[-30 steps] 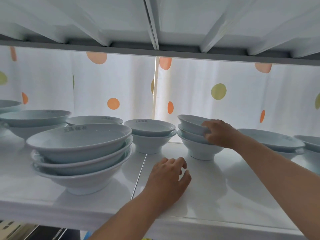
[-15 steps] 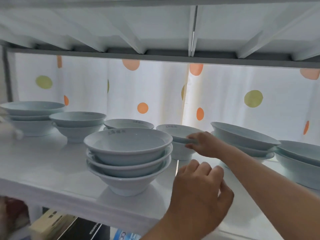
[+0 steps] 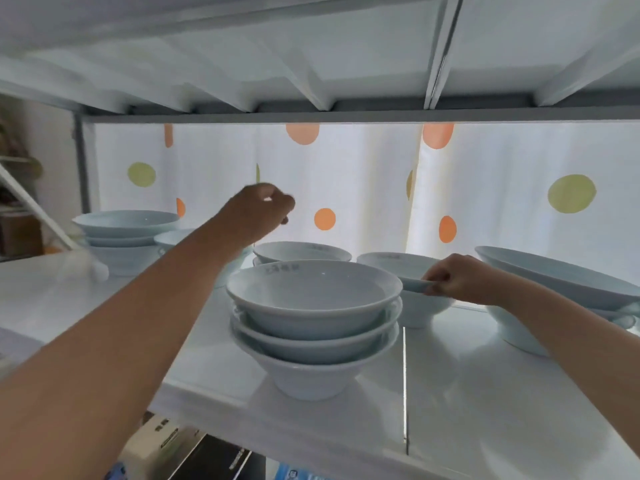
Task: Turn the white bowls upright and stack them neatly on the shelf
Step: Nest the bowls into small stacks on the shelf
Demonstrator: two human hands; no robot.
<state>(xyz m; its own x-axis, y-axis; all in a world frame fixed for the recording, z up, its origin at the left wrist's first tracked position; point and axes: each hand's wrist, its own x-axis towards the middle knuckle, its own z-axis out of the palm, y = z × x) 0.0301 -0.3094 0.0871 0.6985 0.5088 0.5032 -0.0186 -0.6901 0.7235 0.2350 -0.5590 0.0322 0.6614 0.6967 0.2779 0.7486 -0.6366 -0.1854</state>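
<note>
A stack of three upright white bowls [image 3: 313, 299] stands at the front middle of the white shelf [image 3: 485, 393]. Behind it to the right sits a smaller stack of bowls [image 3: 394, 263]; my right hand [image 3: 457, 278] pinches the rim of its top bowl. My left hand [image 3: 258, 211] is raised above the shelf, over the bowls behind the front stack, fingers curled shut and holding nothing. More upright bowls sit behind the front stack [image 3: 301, 251], at the far left [image 3: 124, 226] and at the right [image 3: 561, 282].
The underside of the upper shelf [image 3: 346, 64] hangs low overhead. A white curtain with orange and green dots [image 3: 485, 188] closes the back. A white pole [image 3: 45, 220] leans at the left. Boxes [image 3: 162, 441] lie below the shelf.
My left hand has risen from the shelf's front edge to above the back bowls. My right hand moved from the right stack to the rim of the middle small stack. The view shifted left.
</note>
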